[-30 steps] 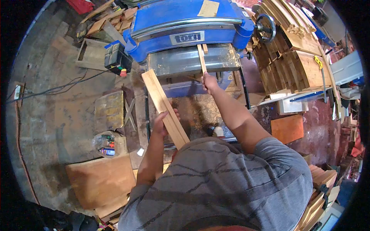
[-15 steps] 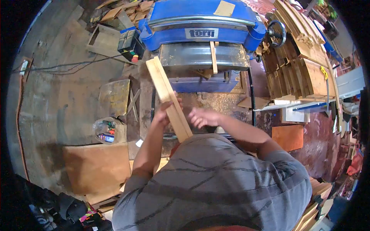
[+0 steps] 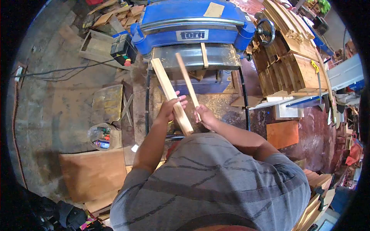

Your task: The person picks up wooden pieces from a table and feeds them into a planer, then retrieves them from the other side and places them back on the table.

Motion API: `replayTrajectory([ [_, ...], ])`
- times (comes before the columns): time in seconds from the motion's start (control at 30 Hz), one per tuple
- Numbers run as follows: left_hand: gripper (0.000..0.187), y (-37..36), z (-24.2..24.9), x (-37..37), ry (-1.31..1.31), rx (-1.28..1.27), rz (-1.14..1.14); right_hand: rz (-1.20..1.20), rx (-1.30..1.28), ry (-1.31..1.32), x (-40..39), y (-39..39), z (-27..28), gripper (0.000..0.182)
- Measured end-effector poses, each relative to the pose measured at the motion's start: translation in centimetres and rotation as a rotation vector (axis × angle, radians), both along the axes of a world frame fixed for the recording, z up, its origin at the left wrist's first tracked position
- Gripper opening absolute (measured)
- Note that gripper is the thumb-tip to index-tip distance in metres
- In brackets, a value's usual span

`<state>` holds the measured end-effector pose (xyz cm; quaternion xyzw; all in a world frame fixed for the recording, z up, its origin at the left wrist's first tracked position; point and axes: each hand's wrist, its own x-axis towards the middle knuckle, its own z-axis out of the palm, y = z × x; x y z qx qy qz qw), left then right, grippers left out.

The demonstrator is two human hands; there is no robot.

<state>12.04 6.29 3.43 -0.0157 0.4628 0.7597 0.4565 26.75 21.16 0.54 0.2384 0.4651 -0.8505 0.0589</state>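
In the head view, my left hand grips a bundle of pale wooden strips, its lower end near my shirt. My right hand is closed on the lower end of a single thin wooden strip, which points up toward the machine and is apart from the bundle. Ahead is the blue planer with a metal bed. Another thin strip sticks out of it over the bed.
Stacked boards stand right of the machine, beside a handwheel. At left are a black control box, a cable, a container of bottles and a plywood sheet. An orange board lies at right.
My right hand, empty before, now holds a thin strip separated from the bundle. The view has shifted, so the machine appears slightly further left.
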Motion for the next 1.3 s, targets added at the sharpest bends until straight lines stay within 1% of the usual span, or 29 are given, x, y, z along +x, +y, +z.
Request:
replayTrajectory([
  [0.03, 0.064, -0.2, -0.1, 0.0, 0.007, -0.028, -0.019, -0.003, 0.001, 0.0, -0.2, 0.4, -0.8, 0.015],
  [0.1, 0.067, -0.6, 0.6, 0.3, -0.001, -0.018, -0.015, -0.107, 0.032, -0.089, -0.9, 1.6, -0.9, 0.016],
  [0.17, 0.067, -1.1, 1.6, 0.7, 0.07, -0.145, -0.011, -0.131, 0.021, -0.11, -1.6, 2.7, -1.2, 0.017],
  [0.2, 0.064, -1.3, 2.2, 1.0, 0.046, -0.18, 0.022, -0.151, 0.03, -0.129, -2.1, 3.1, -1.5, 0.018],
  [0.23, 0.064, -1.7, 1.7, 0.9, 0.046, -0.18, 0.022, -0.171, 0.038, -0.147, -2.7, 3.4, -1.8, 0.019],
  [0.27, 0.061, -2.4, 0.7, 0.5, -0.007, -0.141, 0.04, -0.182, 0.051, -0.191, -3.5, 3.7, -1.8, 0.022],
  [0.3, 0.059, -2.8, 0.2, 0.4, -0.06, -0.103, 0.059, -0.181, 0.05, -0.19, -4.2, 4.1, -2.3, 0.022],
  [0.33, 0.053, -3.1, -0.4, 0.3, -0.067, -0.088, 0.063, -0.175, 0.025, -0.171, -5.1, 4.5, -2.7, 0.025],
  [0.37, 0.053, -3.2, -0.1, 0.5, -0.066, -0.089, 0.064, -0.168, 0.0, -0.153, -6.0, 5.0, -3.0, 0.027],
  [0.43, 0.05, -3.4, 0.8, 1.0, -0.133, -0.102, 0.056, -0.196, -0.008, -0.172, -8.3, 5.9, -2.7, 0.025],
  [0.47, 0.05, -3.5, 0.6, 1.1, -0.132, -0.104, 0.059, -0.21, -0.017, -0.183, -9.5, 6.5, -2.9, 0.027],
  [0.5, 0.049, -3.6, 0.2, 1.2, -0.146, -0.04, 0.061, -0.223, -0.025, -0.194, -10.7, 6.9, -2.5, 0.028],
  [0.53, 0.049, -3.6, -0.2, 1.3, -0.161, 0.023, 0.062, -0.232, 0.028, -0.187, -11.5, 7.3, -2.1, 0.03],
  [0.57, 0.049, -3.5, -0.2, 1.5, -0.162, 0.022, 0.065, -0.229, 0.027, -0.188, -12.7, 8.1, -2.5, 0.03],
  [0.63, 0.051, -2.9, 0.2, 2.0, -0.098, 0.051, 0.014, -0.187, 0.155, -0.175, -14.8, 9.5, -4.1, 0.032],
  [0.67, 0.051, -2.6, 0.7, 2.3, -0.101, 0.045, 0.018, -0.205, 0.182, -0.205, -15.1, 9.1, -3.2, 0.034],
  [0.73, 0.052, -1.8, 1.8, 3.0, -0.082, -0.14, 0.0, -0.218, 0.158, -0.208, -15.6, 9.2, -2.5, 0.034],
  [0.77, 0.052, -1.8, 1.6, 3.1, -0.089, -0.144, 0.005, -0.234, 0.137, -0.208, -15.8, 9.3, -2.5, 0.035],
  [0.83, 0.05, -2.2, 0.9, 3.5, -0.146, 0.02, 0.014, -0.242, 0.151, -0.191, -16.9, 9.9, -4.2, 0.037],
  [0.9, 0.049, -2.3, 1.0, 3.7, -0.14, 0.025, 0.021, -0.253, 0.254, -0.188, -17.3, 10.2, -3.7, 0.039],
  [0.97, 0.048, -2.5, 1.4, 3.7, -0.127, 0.031, 0.032, -0.259, 0.208, -0.183, -17.8, 10.4, -3.4, 0.042],
  [1.03, 0.046, -2.7, 1.8, 3.7, -0.069, -0.008, -0.004, -0.223, 0.185, -0.237, -18.3, 11.2, -3.3, 0.042],
  [1.07, 0.046, -2.7, 1.9, 3.7, -0.065, -0.008, 0.006, -0.177, 0.147, -0.219, -19.1, 12.5, -5.7, 0.049],
  [1.1, 0.047, -2.8, 2.1, 3.6, -0.032, -0.03, -0.009, -0.168, 0.148, -0.211, -18.3, 12.4, -4.0, 0.049],
  [1.17, 0.048, -2.8, 2.4, 3.3, 0.012, -0.051, -0.016, -0.233, 0.113, -0.24, -16.2, 11.8, -0.5, 0.058],
  [1.2, 0.048, -2.6, 2.4, 3.2, 0.031, -0.077, -0.005, -0.19, 0.163, -0.204, -15.1, 11.8, -2.5, 0.064],
  [1.27, 0.048, -2.3, 1.5, 2.2, 0.059, -0.094, 0.003, 0.185, 0.233, -0.188, -10.9, 10.4, -3.4, 0.062],
  [1.3, 0.049, -2.1, 0.2, 1.7, 0.127, -0.078, -0.012, 0.091, 0.115, -0.152, -8.5, 6.8, -2.6, 0.059],
])
